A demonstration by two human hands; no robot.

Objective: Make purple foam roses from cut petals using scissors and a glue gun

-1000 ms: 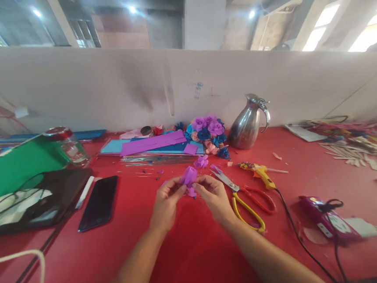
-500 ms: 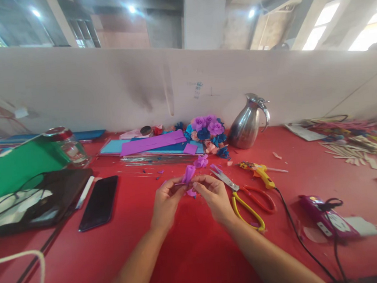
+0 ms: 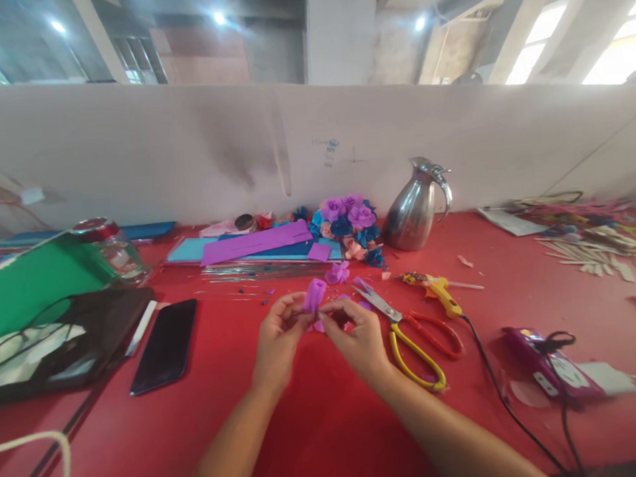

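Observation:
A rolled purple paper flower [image 3: 315, 296] stands upright between my two hands over the red table. My left hand [image 3: 281, 340] pinches its lower left side. The fingertips of my right hand [image 3: 357, 333] are closed on its base from the other side. Purple scraps lie under and beside the fingers. Just behind them rests a loose purple paper bloom [image 3: 337, 272]. Scissors [image 3: 395, 321] with one yellow and one red handle lie to the right of my right hand, blades apart and pointing away.
A yellow glue gun [image 3: 439, 292] with a black cord lies right of the scissors. Farther back are a steel jug [image 3: 416, 211], a paper-flower bunch [image 3: 344, 225] and purple paper strips [image 3: 257, 242]. A phone [image 3: 165, 346] lies left; a purple power strip [image 3: 552, 370] sits right.
My right hand has drawn slightly down and left at the flower's base, uncovering purple scraps behind it. The rolled flower has shifted slightly left. Both hands still pinch it.

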